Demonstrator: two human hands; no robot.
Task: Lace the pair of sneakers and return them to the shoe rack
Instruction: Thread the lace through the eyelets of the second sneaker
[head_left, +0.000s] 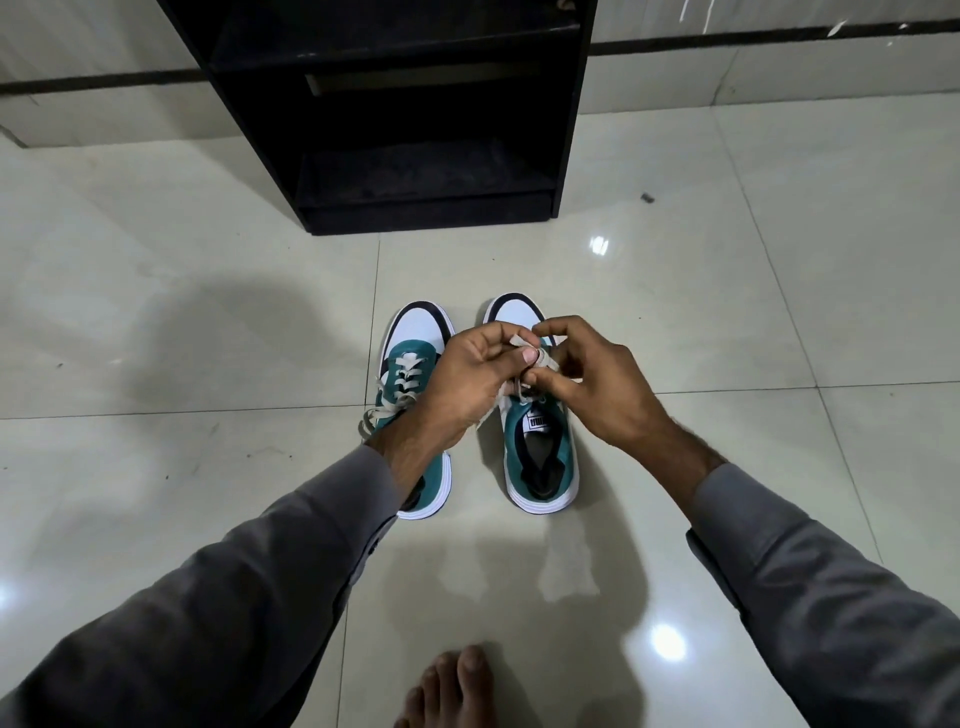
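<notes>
Two teal, white and navy sneakers stand side by side on the tiled floor, toes pointing away from me. The left sneaker has its off-white lace threaded, with loose ends trailing at its left side. Above the right sneaker, my left hand and my right hand meet, both pinching the off-white lace of that shoe between fingertips. The hands hide most of its eyelets. A black shoe rack stands beyond the shoes with dark open shelves.
Glossy pale floor tiles surround the shoes. A wall with a dark skirting strip runs behind the rack. My bare foot shows at the bottom edge. A small dark scrap lies to the right of the rack.
</notes>
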